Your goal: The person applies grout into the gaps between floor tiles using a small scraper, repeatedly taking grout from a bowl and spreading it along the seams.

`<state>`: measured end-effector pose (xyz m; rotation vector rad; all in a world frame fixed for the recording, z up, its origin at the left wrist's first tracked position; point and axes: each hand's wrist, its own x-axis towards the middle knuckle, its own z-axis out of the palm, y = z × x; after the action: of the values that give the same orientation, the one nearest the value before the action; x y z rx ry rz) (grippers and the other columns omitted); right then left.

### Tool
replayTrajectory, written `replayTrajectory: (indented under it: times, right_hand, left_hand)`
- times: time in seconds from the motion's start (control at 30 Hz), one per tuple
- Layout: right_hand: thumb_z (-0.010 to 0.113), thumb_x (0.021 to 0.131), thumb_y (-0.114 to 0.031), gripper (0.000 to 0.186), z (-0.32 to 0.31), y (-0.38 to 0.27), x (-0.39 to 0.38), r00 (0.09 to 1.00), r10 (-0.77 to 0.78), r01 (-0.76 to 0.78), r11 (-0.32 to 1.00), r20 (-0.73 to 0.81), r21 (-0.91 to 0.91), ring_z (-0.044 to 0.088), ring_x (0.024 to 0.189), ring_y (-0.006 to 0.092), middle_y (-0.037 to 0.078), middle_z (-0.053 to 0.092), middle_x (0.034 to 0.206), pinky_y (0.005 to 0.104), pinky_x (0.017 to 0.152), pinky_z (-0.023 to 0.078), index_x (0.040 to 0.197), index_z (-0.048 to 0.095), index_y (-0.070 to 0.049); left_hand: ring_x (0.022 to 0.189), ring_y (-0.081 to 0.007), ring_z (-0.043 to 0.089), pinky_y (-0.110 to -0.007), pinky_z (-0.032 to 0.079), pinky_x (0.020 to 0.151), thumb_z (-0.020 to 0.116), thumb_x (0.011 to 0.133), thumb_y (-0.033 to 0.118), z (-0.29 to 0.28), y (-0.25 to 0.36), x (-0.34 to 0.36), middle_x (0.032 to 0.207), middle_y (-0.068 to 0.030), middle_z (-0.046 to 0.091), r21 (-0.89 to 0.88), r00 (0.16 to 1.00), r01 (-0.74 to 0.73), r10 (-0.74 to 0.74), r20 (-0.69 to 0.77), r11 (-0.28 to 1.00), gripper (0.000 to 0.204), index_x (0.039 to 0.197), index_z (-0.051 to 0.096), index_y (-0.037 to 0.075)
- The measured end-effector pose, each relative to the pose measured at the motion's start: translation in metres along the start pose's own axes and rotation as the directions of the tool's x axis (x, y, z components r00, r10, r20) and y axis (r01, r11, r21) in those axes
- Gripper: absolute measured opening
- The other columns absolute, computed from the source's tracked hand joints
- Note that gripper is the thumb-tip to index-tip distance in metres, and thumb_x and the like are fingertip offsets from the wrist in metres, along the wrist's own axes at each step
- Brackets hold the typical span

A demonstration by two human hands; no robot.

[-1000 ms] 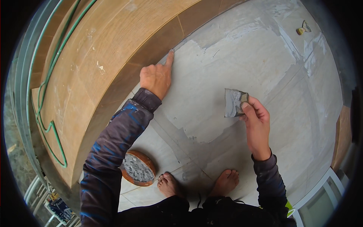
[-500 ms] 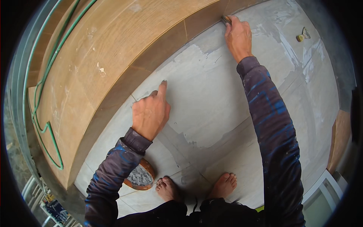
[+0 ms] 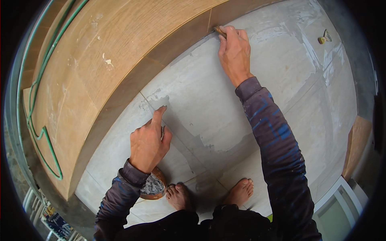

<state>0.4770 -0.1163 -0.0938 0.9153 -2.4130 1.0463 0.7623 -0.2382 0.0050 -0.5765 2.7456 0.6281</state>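
My right hand [image 3: 235, 52] grips a small flat brown tool [image 3: 220, 31] that looks like a scraper, held against the seam where the tiled floor [image 3: 209, 96] meets the curved step's riser [image 3: 177, 42]. Nearer to me, my left hand [image 3: 148, 146] has its index finger stretched out, the grey-smeared tip over a patch of grey grout [image 3: 161, 102] by a tile joint. Its other fingers curl under, with a thin edge showing beside the thumb; what they hold is hidden. Below my left wrist stands an orange-brown bowl [image 3: 163, 178] of grey paste, partly covered by my sleeve.
A wood-look step [image 3: 120, 52] curves along the left and far side, with a green hose [image 3: 51, 154] lying on it. A small yellowish object [image 3: 322, 39] sits on the floor at far right. A white frame [image 3: 339, 201] stands at lower right. My bare feet [image 3: 179, 197] are on the tiles.
My right hand has drawn the tool leftward and nearer along the seam. My left hand has come back toward me, its fingertip now above the grout patch.
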Motion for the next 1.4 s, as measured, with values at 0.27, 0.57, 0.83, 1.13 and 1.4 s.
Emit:
replayTrajectory:
  times: [0.27, 0.57, 0.83, 1.13, 1.4]
  right_hand:
    - [0.063, 0.090, -0.001, 0.016, 0.017, -0.062, -0.036, 0.999, -0.036, 0.035, 0.999, 0.029, 0.040, 0.059, 0.094, 0.0306, 0.014, 0.073, 0.099, 0.0419, 0.085, 0.049, 0.106, 0.066, -0.002]
    - [0.064, 0.089, -0.002, 0.014, 0.016, -0.121, -0.074, 0.966, -0.132, 0.085, 0.974, 0.221, 0.209, 0.060, 0.096, 0.0317, 0.015, 0.071, 0.098, 0.0420, 0.085, 0.050, 0.103, 0.063, -0.002]
    - [0.066, 0.096, -0.005, 0.021, -0.038, -0.066, -0.048, 0.966, 0.205, -0.236, 0.949, 0.157, 0.210, 0.061, 0.098, 0.0375, 0.015, 0.072, 0.099, 0.0482, 0.084, 0.051, 0.117, 0.061, -0.002]
    - [0.068, 0.086, 0.000, 0.025, 0.032, -0.104, -0.071, 0.986, -0.097, 0.115, 0.985, 0.137, -0.130, 0.061, 0.106, 0.0316, 0.016, 0.071, 0.125, 0.0434, 0.087, 0.052, 0.111, 0.067, -0.002]
    - [0.061, 0.092, -0.007, 0.017, 0.050, -0.189, -0.116, 0.933, -0.211, 0.218, 0.976, 0.290, 0.010, 0.062, 0.108, 0.0293, 0.019, 0.073, 0.124, 0.0413, 0.088, 0.049, 0.107, 0.066, -0.001]
  left_hand:
    - [0.068, -0.0401, 0.069, -0.051, 0.054, 0.062, 0.064, 0.089, 0.010, -0.003, 0.012, -0.010, 0.074, -0.0171, 0.069, -0.032, 0.999, 0.007, -0.006, 0.032, 0.999, 0.054, 0.142, 0.050, 0.009]
    - [0.066, -0.0383, 0.067, -0.050, 0.052, 0.065, 0.062, 0.089, 0.010, -0.006, 0.020, -0.035, 0.067, -0.0123, 0.066, -0.057, 0.995, 0.090, -0.092, -0.029, 0.994, 0.054, 0.142, 0.052, 0.012]
    - [0.067, -0.0430, 0.068, -0.053, 0.054, 0.064, 0.062, 0.089, 0.012, 0.003, 0.010, -0.067, 0.074, -0.0203, 0.069, -0.175, 0.989, 0.144, -0.148, -0.012, 0.974, 0.050, 0.138, 0.052, 0.007]
    - [0.069, -0.0430, 0.069, -0.053, 0.055, 0.068, 0.062, 0.089, 0.012, 0.000, -0.003, -0.064, 0.072, -0.0186, 0.069, -0.223, 0.982, 0.188, -0.188, 0.024, 0.957, 0.050, 0.139, 0.053, 0.006]
    - [0.068, -0.0396, 0.067, -0.049, 0.053, 0.068, 0.061, 0.088, 0.009, -0.006, -0.017, -0.069, 0.070, -0.0137, 0.066, -0.225, 0.971, 0.235, -0.240, 0.008, 0.946, 0.051, 0.139, 0.054, 0.009]
